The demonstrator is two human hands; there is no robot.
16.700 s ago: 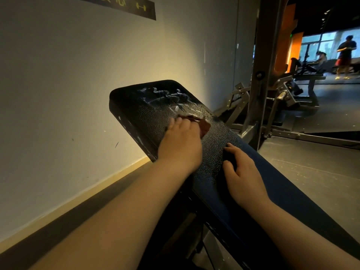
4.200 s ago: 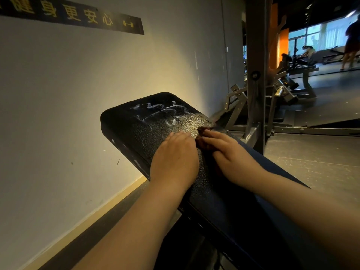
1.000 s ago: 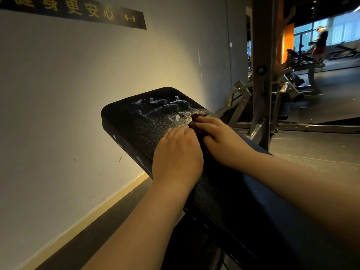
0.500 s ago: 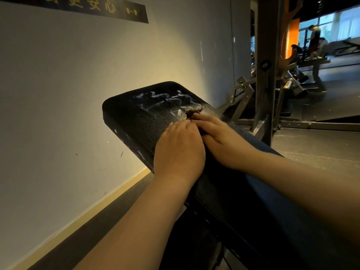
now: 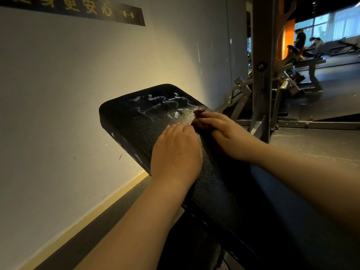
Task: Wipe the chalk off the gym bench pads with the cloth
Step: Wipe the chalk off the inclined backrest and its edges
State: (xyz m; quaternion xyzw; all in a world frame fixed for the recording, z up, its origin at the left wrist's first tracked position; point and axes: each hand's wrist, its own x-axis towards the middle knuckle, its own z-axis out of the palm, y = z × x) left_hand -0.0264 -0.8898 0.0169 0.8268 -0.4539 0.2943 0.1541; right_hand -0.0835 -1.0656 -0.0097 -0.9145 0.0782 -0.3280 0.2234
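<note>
A pale wall (image 5: 68,90) fills the left side, with a dark sign (image 5: 78,8) bearing yellow characters near its top. A black padded gym bench pad (image 5: 134,123) slopes up from the lower right toward the wall, its textured surface catching the light. A grey steel upright (image 5: 261,75) stands just behind the pad's right edge. Two bare forearms reach in from below. The left hand (image 5: 176,151) lies palm down on the pad, fingers relaxed, holding nothing. The right hand (image 5: 228,133), just beside it, presses a small brown cloth (image 5: 199,119) onto the pad under fairly straight fingers. White chalk marks (image 5: 165,103) smear the pad's upper end, beyond the cloth.
</note>
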